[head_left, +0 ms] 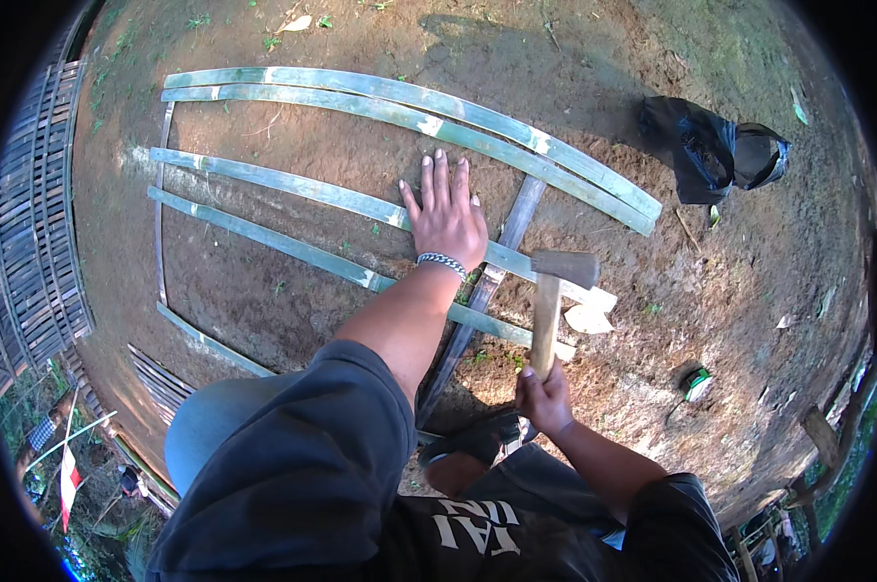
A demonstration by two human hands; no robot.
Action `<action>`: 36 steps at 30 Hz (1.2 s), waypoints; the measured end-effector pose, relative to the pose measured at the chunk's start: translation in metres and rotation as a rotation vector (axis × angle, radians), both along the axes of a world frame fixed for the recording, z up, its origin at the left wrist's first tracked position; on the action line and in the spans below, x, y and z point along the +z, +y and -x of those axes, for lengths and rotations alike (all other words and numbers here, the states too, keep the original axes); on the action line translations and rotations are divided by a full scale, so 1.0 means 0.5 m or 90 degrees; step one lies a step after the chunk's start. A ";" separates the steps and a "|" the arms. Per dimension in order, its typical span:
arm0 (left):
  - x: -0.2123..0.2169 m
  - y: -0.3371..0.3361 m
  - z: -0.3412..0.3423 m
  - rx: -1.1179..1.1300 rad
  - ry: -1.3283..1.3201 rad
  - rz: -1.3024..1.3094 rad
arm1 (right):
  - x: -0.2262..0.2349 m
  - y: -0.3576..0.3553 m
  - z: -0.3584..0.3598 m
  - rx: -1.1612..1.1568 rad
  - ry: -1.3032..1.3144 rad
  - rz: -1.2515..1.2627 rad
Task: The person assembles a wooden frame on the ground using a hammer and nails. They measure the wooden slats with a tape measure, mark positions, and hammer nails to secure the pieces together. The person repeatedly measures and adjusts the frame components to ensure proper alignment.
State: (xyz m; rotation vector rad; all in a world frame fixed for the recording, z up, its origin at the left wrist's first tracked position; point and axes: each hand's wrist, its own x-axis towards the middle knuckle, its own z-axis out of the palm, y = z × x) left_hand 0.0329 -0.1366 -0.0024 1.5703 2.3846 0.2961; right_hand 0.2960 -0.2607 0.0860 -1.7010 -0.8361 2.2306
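My left hand lies flat with fingers spread, pressing on a split green bamboo slat. In my right hand is the wooden handle of a hammer; its dark metal head is above the right end of that slat. Whether the head touches the slat I cannot tell. The slat crosses a dark wooden crosspiece. Nearer me runs another bamboo slat, and two more slats lie side by side at the far edge. A thin crosspiece runs under the left ends.
A black plastic bag lies on the dirt at the far right. A small green-and-white item sits at the right. Along the left stands a woven bamboo panel. My shoe is close to the crosspiece's near end.
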 end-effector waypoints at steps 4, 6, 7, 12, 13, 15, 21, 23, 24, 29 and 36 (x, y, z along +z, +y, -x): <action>0.006 0.002 -0.002 0.001 -0.006 -0.001 | -0.006 -0.027 0.024 -0.042 0.065 0.063; 0.007 0.001 -0.002 0.000 -0.007 0.002 | -0.009 -0.034 0.026 -0.055 0.079 0.070; 0.007 0.000 -0.001 -0.002 -0.002 0.003 | -0.013 -0.035 0.027 -0.039 0.085 0.077; 0.006 0.001 0.000 0.002 0.002 0.003 | -0.009 -0.031 0.036 -0.078 0.108 0.053; 0.006 0.002 0.000 0.000 0.005 -0.001 | -0.013 -0.028 0.036 -0.052 0.107 0.060; 0.006 0.000 -0.002 -0.002 0.006 -0.004 | -0.016 -0.020 0.037 -0.001 0.099 0.077; 0.003 -0.001 -0.001 -0.001 0.003 -0.015 | -0.010 -0.023 0.039 -0.046 0.088 0.043; 0.001 0.001 0.001 -0.006 0.011 -0.018 | -0.011 -0.012 0.041 -0.008 0.054 0.038; 0.002 0.001 -0.001 -0.004 0.006 -0.015 | -0.010 -0.006 0.042 0.010 0.037 0.034; 0.003 -0.003 0.002 0.006 0.001 0.003 | 0.003 0.041 -0.015 0.387 -0.308 -0.266; -0.001 0.000 0.000 -0.006 0.008 -0.009 | 0.005 0.121 -0.072 0.588 -0.362 -0.534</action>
